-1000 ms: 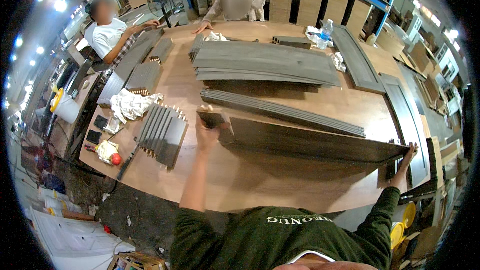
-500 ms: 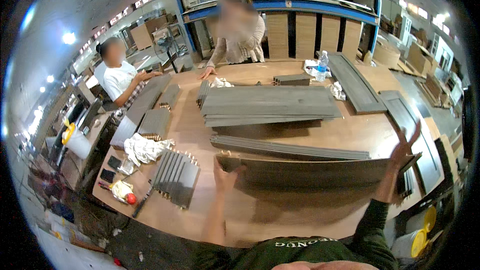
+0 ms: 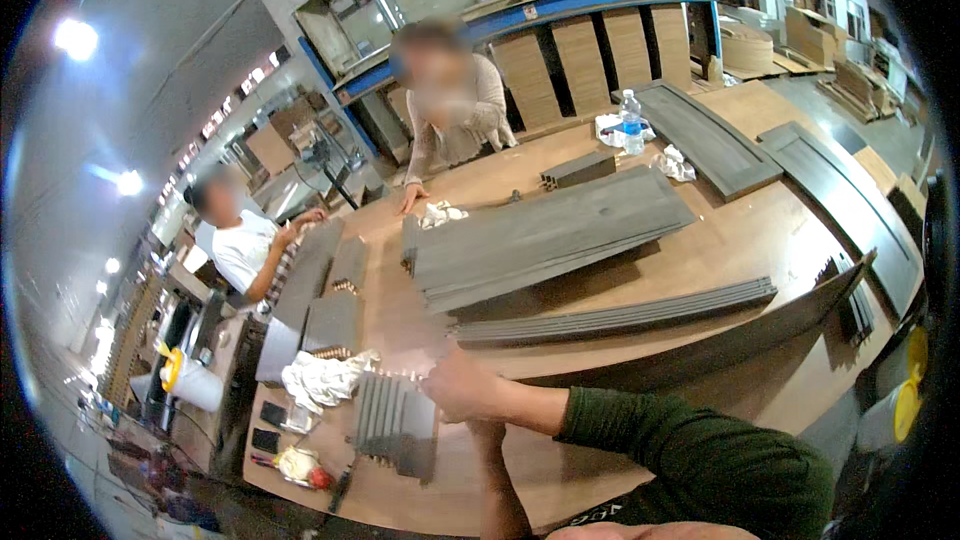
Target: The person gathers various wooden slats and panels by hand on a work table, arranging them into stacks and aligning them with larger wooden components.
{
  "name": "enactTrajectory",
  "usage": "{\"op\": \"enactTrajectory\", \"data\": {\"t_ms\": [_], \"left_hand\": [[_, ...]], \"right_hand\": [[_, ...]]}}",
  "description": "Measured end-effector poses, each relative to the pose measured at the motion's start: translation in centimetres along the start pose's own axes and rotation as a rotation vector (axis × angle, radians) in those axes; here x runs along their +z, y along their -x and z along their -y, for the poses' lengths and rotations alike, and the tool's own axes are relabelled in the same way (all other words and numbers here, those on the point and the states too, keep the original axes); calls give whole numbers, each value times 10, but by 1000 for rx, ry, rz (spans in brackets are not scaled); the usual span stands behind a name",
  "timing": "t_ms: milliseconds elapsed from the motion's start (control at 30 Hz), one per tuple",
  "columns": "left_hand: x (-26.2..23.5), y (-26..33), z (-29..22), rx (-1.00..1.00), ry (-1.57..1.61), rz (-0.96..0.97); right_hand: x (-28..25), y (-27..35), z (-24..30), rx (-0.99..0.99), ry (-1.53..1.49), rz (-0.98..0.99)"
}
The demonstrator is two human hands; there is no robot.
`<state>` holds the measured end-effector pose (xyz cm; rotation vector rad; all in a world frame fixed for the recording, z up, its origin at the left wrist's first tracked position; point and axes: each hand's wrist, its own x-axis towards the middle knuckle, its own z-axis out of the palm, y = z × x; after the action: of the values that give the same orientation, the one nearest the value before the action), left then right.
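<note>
— Left hand [image 3: 455, 387]?
— Closed around one end of long grey board [image 3: 700, 345], tilted on edge across wooden table [image 3: 740, 240], beside strip stack [image 3: 610, 318].
— Right hand?
— Hidden; cannot tell grip. Small slats [image 3: 395, 420] just below left hand.

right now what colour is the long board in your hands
Dark grey-brown, seen in the head view: long board, gripped by one hand.

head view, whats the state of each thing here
long grey panel: tilted up on edge, gripped at its near end
left hand: closed on the panel end
right hand: out of sight
panel stack: lying flat
water bottle: upright
white rags: crumpled
</note>
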<state>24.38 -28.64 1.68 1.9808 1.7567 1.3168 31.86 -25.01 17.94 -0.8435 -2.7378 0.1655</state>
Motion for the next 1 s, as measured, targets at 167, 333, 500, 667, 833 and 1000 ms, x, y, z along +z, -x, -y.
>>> {"op": "enactTrajectory", "data": {"t_ms": [167,333,500,667,833,1000], "left_hand": [[4,9,2,-33,11,-46],[-3,6,-4,-45,64,-36],[0,12,-2,-35,106,-57],[-5,4,5,-14,298,-101],[-18,-13,-55,-109,602,-44],[-27,-12,-47,-118,839,81]], "right_hand": [[31,3,3,-46,-104,-18],[9,12,1,-32,-74,-46],[4,4,3,56,-93,216],[-5,16,6,-43,-48,-110],[-33,109,-30,271,-85,27],[-13,146,-53,368,100,148]]}}
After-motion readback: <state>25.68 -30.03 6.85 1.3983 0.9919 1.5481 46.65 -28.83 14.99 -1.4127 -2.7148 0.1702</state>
